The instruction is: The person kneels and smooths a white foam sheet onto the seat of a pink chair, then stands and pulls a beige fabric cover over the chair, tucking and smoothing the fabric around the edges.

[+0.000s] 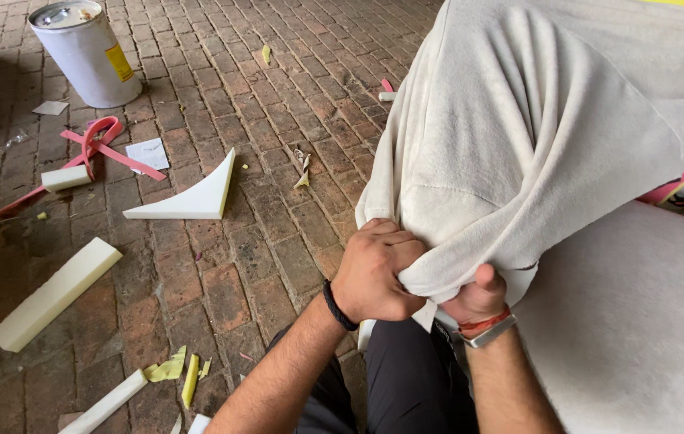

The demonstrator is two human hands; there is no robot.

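On brick floor (pixel 221 96), foam offcuts (pixel 189 201), white bucket (pixel 89 52); both hands (pixel 422 285) clenched on cream fabric cover (pixel 534 145).

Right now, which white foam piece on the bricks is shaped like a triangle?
The flat white foam wedge in the middle of the brick floor. It tapers to sharp corners, while the long foam block nearer the left edge is a straight rectangular bar.

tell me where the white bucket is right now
In the head view the white bucket stands upright at the top left on the brick floor, just above the tangled pink strips, far from both hands.
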